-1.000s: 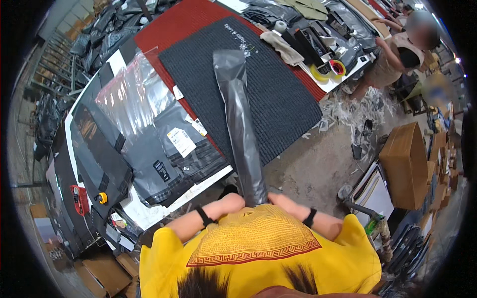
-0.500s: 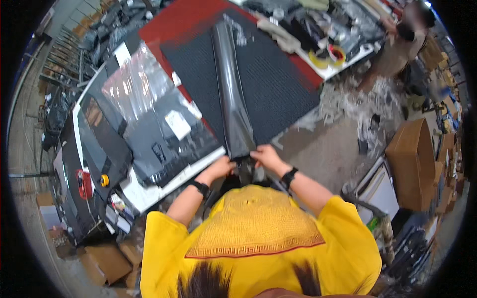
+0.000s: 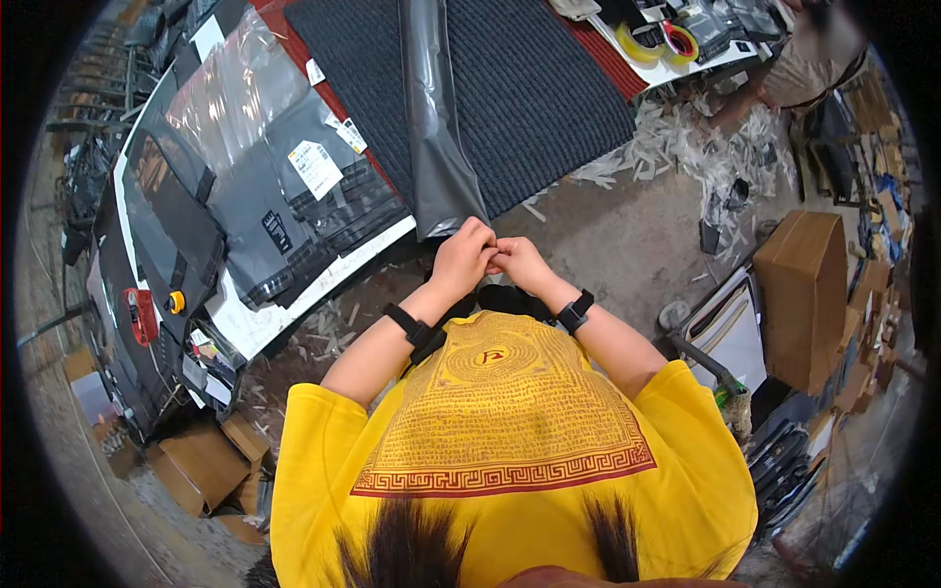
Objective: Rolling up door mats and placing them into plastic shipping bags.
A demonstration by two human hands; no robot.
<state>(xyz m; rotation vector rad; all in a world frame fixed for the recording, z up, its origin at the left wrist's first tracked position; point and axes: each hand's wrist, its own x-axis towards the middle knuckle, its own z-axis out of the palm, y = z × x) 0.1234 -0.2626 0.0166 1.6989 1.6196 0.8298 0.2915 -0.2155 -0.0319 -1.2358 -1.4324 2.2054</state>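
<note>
A long, glossy dark-grey plastic bag [image 3: 431,118] runs from the far edge of the view toward me, over a ribbed dark mat [image 3: 529,88]. Its near end hangs past the table's edge. My left hand [image 3: 463,263] is closed at the right corner of that end, with its fingers pinched on the plastic. Touching its fingertips, my right hand [image 3: 524,265] is also closed in a pinch. What lies between the right fingertips is too small to make out.
Left lie clear-wrapped dark packages [image 3: 284,186], a yellow tape measure [image 3: 175,302] and a red tool [image 3: 140,316]. Tape rolls [image 3: 678,44] are at upper right, near another person [image 3: 809,69]. Pale strips [image 3: 676,137] litter the floor; a cardboard box [image 3: 799,299] stands right.
My hands were apart, one at each corner of the bag's near end. The left has moved right, and both now meet at the right corner. The view has shifted nearer.
</note>
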